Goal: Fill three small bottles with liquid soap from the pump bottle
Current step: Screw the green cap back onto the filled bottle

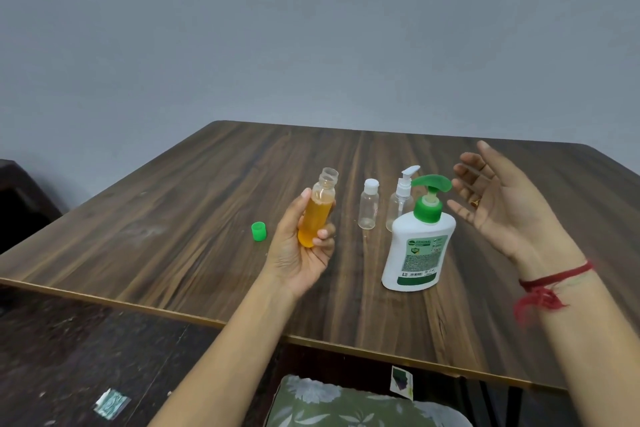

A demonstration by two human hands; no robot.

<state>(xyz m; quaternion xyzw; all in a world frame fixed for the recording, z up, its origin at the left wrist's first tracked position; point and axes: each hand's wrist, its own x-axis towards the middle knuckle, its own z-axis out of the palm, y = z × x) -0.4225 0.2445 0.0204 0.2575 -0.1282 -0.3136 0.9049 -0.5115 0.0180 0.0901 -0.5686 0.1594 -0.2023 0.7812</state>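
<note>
**One bottle full and uncapped, two empty**

Left hand (pixel 292 260): grips the first small bottle (pixel 317 215), thumb along one side, fingers curled round the lower body. Held above the table (pixel 156 218), tilted a little, neck up and away from the person. Amber soap reaches nearly to the shoulder. Mouth open, no cap on. The upright hold looks deliberate, since an open, full bottle spills if it leans further.

Green cap (pixel 258 231): on the table just left of that hand, resting on its own and within easy reach. Likely this bottle's cap, parked there to leave the neck free for filling.

Pump bottle (pixel 419 246): white body, green pump head, upright near the front edge of the table, between the two hands. Nozzle points right, toward the right hand.

Right hand (pixel 502 198): released, holding nothing. Palm faces left, fingers spread and relaxed, hovering beside the pump head and not touching it. Forearm comes in from the lower right, red thread (pixel 550 284) at the wrist.

Behind the pump bottle: a clear bottle with a white cap (pixel 369 204) and a clear spray bottle (pixel 401 201), side by side, both upright, capped and apparently empty.

Judgement: roughly a third done. Capping the full bottle seems the sensible next step.
</note>
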